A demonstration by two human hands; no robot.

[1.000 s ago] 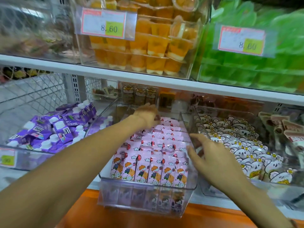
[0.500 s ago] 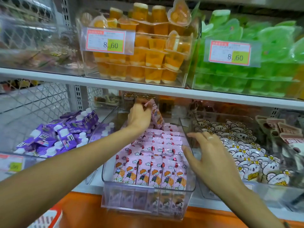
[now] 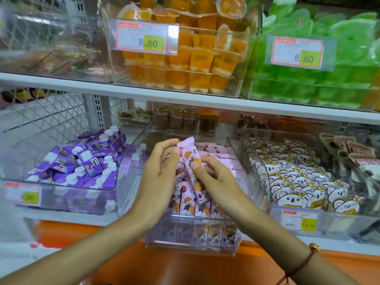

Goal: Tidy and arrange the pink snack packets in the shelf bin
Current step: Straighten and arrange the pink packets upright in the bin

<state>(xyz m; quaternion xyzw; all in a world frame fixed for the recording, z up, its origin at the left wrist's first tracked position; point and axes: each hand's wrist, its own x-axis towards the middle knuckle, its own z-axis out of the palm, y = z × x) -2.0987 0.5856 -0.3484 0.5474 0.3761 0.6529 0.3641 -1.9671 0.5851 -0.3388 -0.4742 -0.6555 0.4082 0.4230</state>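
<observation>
Holding: we pinch one pink snack packet (image 3: 190, 161) between both grips, left hand (image 3: 159, 177) near its top, right hand (image 3: 218, 182) at its middle.
Packet: tilted, above the clear shelf bin (image 3: 191, 241).
Bin: rows of pink packets (image 3: 197, 206) standing inside.

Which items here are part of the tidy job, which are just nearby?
In the job: pink packet held by left hand and right hand; pink packets in clear bin.
Just nearby: purple packets, koala packets, orange jelly cups, green cups.
</observation>
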